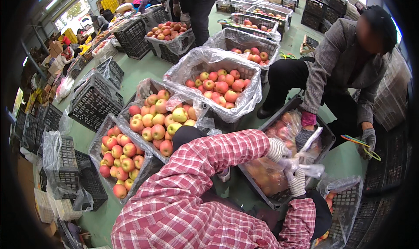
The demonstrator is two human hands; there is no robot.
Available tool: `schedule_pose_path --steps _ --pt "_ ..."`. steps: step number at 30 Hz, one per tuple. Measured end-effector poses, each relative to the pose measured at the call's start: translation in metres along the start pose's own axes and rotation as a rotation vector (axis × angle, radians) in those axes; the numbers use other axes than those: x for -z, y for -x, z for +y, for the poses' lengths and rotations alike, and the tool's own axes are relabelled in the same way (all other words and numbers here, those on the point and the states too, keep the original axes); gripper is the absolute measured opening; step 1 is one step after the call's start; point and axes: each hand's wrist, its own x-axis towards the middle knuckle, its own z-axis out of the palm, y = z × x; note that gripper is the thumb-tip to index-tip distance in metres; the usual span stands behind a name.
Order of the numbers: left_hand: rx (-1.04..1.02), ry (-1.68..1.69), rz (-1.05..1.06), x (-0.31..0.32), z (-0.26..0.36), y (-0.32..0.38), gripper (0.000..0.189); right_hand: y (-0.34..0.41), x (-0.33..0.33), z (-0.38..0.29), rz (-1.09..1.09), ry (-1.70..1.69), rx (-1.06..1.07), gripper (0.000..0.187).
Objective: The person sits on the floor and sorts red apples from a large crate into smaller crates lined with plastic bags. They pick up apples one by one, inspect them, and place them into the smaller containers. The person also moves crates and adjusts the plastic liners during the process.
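Observation:
My left hand [279,149], in a white striped glove, grips the gathered neck of a clear plastic bag [296,159]. My right hand [295,181], gloved alike, is closed on the same twisted plastic just below it. The bag lines a dark plastic crate [271,201] and covers the apples [262,174] inside, which look blurred through the film. Another person's gloved hand [304,138] presses into the crate's far end beside the bag. The plastic's loose end [312,170] sticks out past my fingers.
The other person [340,62] crouches opposite, holding coloured rings [361,146]. Lined crates of uncovered apples stand at my left, one with yellowish apples [157,121], another with redder ones [222,85]. A further apple crate [343,213] sits by my right knee. Someone stands behind [199,13].

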Motion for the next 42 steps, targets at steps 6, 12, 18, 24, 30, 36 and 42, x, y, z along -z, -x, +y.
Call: schedule_pose_path --steps 6,12,18,24,30,36,42 --pt "0.068 0.786 0.079 -0.034 0.01 0.005 0.037 0.013 0.029 -0.034 0.048 -0.064 -0.018 0.024" --pt "0.212 0.452 0.07 0.037 -0.034 0.035 0.056 0.068 0.083 -0.08 -0.192 -0.196 -0.448 0.029" --pt "-0.152 -0.343 0.254 0.055 0.005 0.042 0.094 0.079 0.03 -0.091 -0.475 0.175 0.022 0.022" --pt "-0.116 -0.345 -0.32 0.015 0.062 0.028 0.066 0.093 0.019 -0.088 -0.658 0.53 0.176 0.023" --pt "0.305 -0.321 -0.615 0.042 0.004 0.119 0.032 0.143 0.064 -0.076 -0.524 0.655 -0.142 0.026" --pt "0.165 -0.397 -0.568 -0.004 -0.023 0.205 0.056 0.161 0.026 -0.027 -0.804 0.734 -0.113 0.047" --pt "0.532 -0.236 -0.479 -0.099 -0.064 0.193 0.043 0.154 0.007 0.015 -0.736 0.651 -0.421 0.052"
